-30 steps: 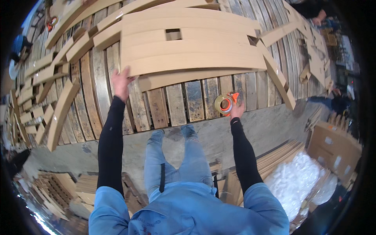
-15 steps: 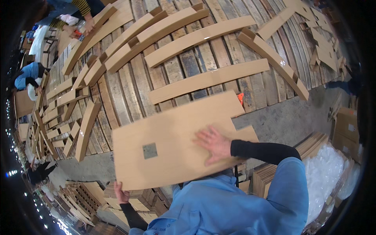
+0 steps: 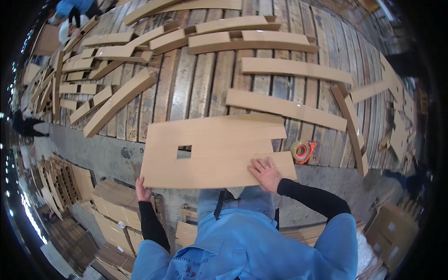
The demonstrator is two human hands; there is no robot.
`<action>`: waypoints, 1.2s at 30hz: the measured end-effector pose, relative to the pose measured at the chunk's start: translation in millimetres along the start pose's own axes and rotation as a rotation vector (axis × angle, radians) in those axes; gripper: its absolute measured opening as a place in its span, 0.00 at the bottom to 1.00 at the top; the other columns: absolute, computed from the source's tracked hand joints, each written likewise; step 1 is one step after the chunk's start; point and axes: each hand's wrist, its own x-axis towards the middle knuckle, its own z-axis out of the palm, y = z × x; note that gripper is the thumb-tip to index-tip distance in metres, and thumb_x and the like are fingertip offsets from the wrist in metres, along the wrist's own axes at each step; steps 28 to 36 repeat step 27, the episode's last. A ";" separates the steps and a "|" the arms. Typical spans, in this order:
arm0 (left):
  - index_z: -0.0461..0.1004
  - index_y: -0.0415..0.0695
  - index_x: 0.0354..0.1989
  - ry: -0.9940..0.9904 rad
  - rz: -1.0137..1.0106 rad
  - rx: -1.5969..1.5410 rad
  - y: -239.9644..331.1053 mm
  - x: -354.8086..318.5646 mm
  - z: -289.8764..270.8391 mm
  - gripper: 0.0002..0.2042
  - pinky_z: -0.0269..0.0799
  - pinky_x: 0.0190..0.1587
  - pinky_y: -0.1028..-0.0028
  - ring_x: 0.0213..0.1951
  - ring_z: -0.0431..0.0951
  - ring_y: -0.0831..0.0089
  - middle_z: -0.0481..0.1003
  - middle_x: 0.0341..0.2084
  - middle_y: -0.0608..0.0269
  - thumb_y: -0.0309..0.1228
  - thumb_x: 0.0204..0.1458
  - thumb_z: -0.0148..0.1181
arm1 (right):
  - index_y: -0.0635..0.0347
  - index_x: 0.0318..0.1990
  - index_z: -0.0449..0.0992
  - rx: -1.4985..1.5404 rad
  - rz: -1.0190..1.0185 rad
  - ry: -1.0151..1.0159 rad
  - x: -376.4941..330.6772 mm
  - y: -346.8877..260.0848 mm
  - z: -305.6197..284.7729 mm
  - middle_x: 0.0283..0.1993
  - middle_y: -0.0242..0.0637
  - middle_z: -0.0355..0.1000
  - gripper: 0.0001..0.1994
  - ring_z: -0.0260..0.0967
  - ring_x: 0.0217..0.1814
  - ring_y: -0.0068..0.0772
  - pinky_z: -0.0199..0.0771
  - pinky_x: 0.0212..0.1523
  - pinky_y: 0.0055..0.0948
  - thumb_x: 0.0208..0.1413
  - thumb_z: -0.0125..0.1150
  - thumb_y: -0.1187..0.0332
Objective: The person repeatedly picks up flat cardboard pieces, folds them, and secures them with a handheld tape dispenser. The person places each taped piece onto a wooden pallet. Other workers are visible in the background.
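Observation:
A flat brown cardboard sheet (image 3: 214, 163), with a small square cutout and a notch in its right side, lies over the near edge of the slatted wooden table. My left hand (image 3: 143, 190) is closed on its near left corner, the thumb on top. On the near right part of the sheet my right hand (image 3: 266, 174) rests with fingers stretched out over the surface. An orange tape dispenser (image 3: 303, 151) with a roll of tape stands just right of the notch. Beyond the sheet lies a long folded cardboard channel (image 3: 284, 108).
More long cardboard channels (image 3: 116, 102) are spread over the wooden slats (image 3: 177, 88). Cut cardboard pieces (image 3: 399, 130) pile up at the far right. Stacked cardboard (image 3: 116, 205) stands on the floor at the lower left. Another person (image 3: 77, 9) is at the far left.
My view has turned to the right, and the tape dispenser now shows fully. My right hand has slid from the sheet's middle toward its near edge. The left hand keeps its corner.

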 end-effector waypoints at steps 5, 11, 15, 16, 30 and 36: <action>0.72 0.39 0.54 -0.082 0.365 0.802 -11.2 111.0 62.2 0.19 0.69 0.56 0.61 0.53 0.74 0.55 0.75 0.51 0.51 0.30 0.53 0.65 | 0.54 0.70 0.62 -0.010 0.253 0.232 70.0 69.4 -7.8 0.74 0.47 0.56 0.42 0.52 0.76 0.54 0.50 0.72 0.62 0.40 0.66 0.72; 0.78 0.43 0.49 0.086 1.127 1.383 10.2 78.7 216.8 0.23 0.44 0.70 0.39 0.67 0.58 0.41 0.69 0.59 0.39 0.47 0.51 0.67 | 0.57 0.61 0.74 0.289 0.217 0.258 75.6 123.6 3.1 0.64 0.48 0.70 0.31 0.66 0.65 0.53 0.65 0.67 0.46 0.43 0.62 0.73; 0.78 0.48 0.43 -0.475 1.148 1.783 -9.5 36.0 217.7 0.20 0.39 0.71 0.35 0.71 0.53 0.42 0.63 0.65 0.38 0.51 0.51 0.66 | 0.49 0.57 0.80 0.419 0.296 0.060 73.2 127.7 16.0 0.52 0.46 0.79 0.22 0.75 0.53 0.53 0.75 0.57 0.45 0.52 0.63 0.65; 0.78 0.48 0.41 -0.591 1.206 1.853 -19.3 36.4 219.1 0.19 0.38 0.71 0.34 0.72 0.51 0.42 0.58 0.69 0.39 0.51 0.51 0.66 | 0.49 0.51 0.81 0.380 0.272 0.064 79.5 132.7 22.2 0.46 0.46 0.79 0.18 0.76 0.49 0.53 0.76 0.53 0.46 0.51 0.65 0.62; 0.72 0.50 0.36 -0.624 1.516 1.755 -117.3 101.2 271.8 0.16 0.39 0.70 0.28 0.75 0.45 0.45 0.44 0.76 0.44 0.42 0.45 0.71 | 0.58 0.19 0.76 0.489 0.273 -0.418 158.2 206.6 4.1 0.18 0.33 0.71 0.30 0.65 0.21 0.33 0.65 0.25 0.39 0.41 0.76 0.37; 0.72 0.50 0.36 -0.624 1.516 1.755 -117.3 101.2 271.8 0.16 0.39 0.70 0.28 0.75 0.45 0.45 0.44 0.76 0.44 0.42 0.45 0.71 | 0.58 0.19 0.76 0.489 0.273 -0.418 158.2 206.6 4.1 0.18 0.33 0.71 0.30 0.65 0.21 0.33 0.65 0.25 0.39 0.41 0.76 0.37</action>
